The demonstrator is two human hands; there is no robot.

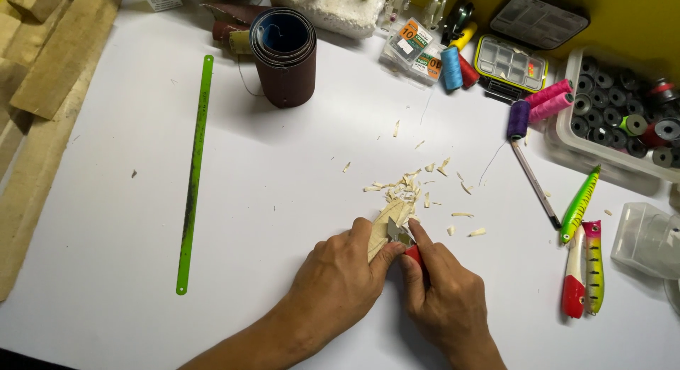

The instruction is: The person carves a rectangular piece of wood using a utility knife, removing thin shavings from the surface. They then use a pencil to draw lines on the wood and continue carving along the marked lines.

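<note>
workpiece: pale wood blank (388,225), low centre of the white table (283,200), part hidden under the left hand
axis: long axis runs from lower left, inside the fist, up and right toward the far side; free tip points at the shavings
left hand (338,281): fingers curled shut round the near end of the blank, thumb lying along its side just below the blade
right hand (446,295): closed on a red-handled knife (407,244); forefinger stretched along the top of the handle, other fingers wrapped under
blade: short grey tip touching the blank's right edge, just beside the left thumb; cutting edge direction too small to tell
key relation: both hands touch at the blank; exposed wood lies ahead of both sets of fingertips, away from the body; left hand nearer the wood, right nearer the blade
shavings (407,189): pale chips scattered just past the blank's tip, thinner spread to the right
left of hands: green saw blade (194,173), lying lengthwise, well apart
far side: sandpaper roll (285,57) upright, thread spools (537,104), small compartment boxes
right: painted fishing lures (581,264), pen, clear bin of dark bobbins (616,108)
</note>
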